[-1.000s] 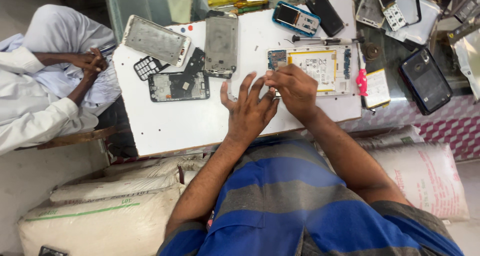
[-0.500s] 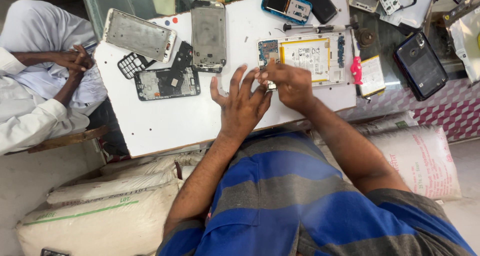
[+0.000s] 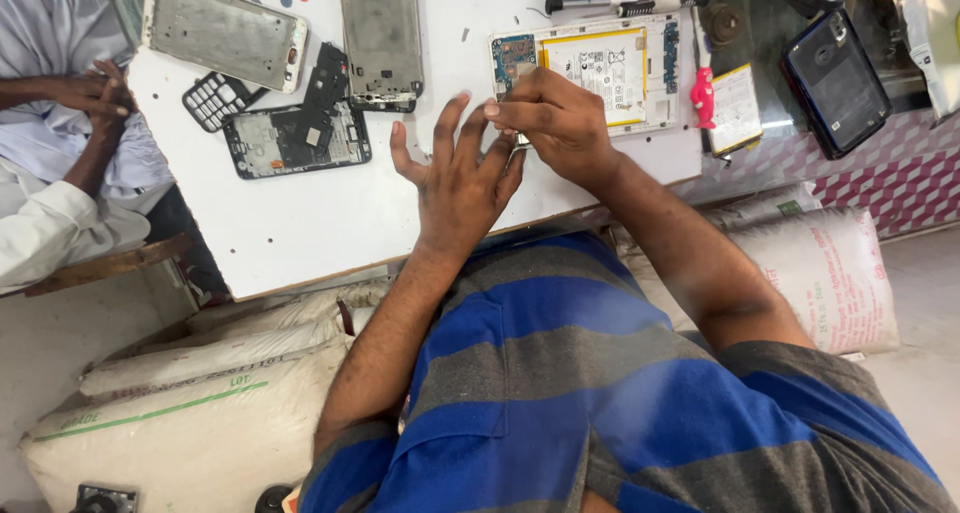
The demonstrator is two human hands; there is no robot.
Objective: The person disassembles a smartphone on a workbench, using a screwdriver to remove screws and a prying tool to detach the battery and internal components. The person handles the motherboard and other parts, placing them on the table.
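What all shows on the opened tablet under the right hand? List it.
The opened tablet lies flat on the white table, back cover off, insides facing up. A white frame holds a large pale battery with a yellow border; a blue circuit board sits at its left end and a narrow one at its right. The right hand rests on its near left corner, the left hand just beside. A screwdriver lies beyond it.

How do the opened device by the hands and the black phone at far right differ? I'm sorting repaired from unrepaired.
The opened device is white-framed with its back off, showing a yellow-edged battery and a blue circuit board; the black phone is closed and glossy. The opened device lies on the white board, its corner under the right hand; the black phone lies apart on the glass counter. Both lie flat.
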